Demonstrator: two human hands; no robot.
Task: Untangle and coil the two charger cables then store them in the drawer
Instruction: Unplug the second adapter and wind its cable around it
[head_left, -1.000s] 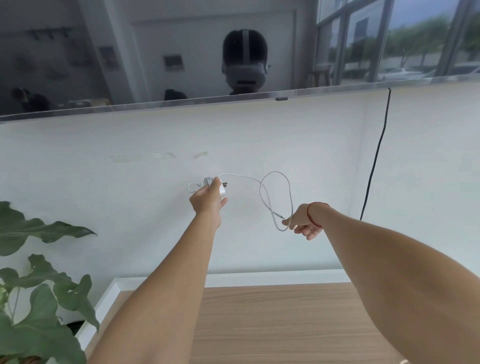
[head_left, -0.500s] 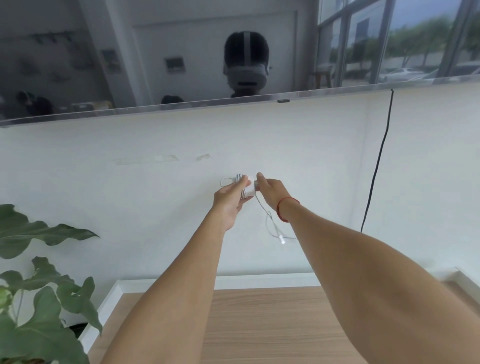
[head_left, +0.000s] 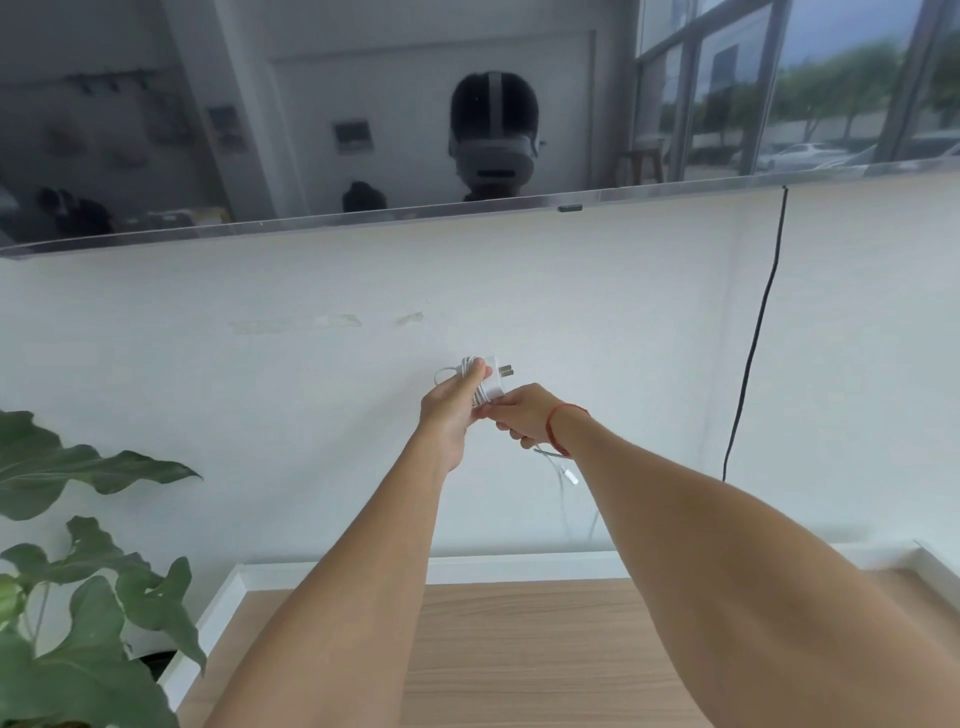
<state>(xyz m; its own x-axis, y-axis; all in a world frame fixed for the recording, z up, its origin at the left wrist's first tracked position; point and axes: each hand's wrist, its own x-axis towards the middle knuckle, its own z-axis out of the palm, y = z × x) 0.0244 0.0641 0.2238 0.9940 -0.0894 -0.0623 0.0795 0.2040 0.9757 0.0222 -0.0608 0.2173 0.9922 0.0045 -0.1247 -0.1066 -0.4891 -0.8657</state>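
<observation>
Wood surface (head_left: 519, 649) fills bottom of frame. Mid-frame, left hand (head_left: 451, 410) grips white charger (head_left: 493, 371) wrapped in its cable (head_left: 480, 397); right hand (head_left: 524, 415) pinches the hanging tail (head_left: 571, 477). One coil looks nearly done; second cable, drawer unseen.

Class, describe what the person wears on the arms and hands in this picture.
No sleeves are in view. A thin red string bracelet circles the right wrist. Neither the left hand nor the right hand wears a glove.
</observation>
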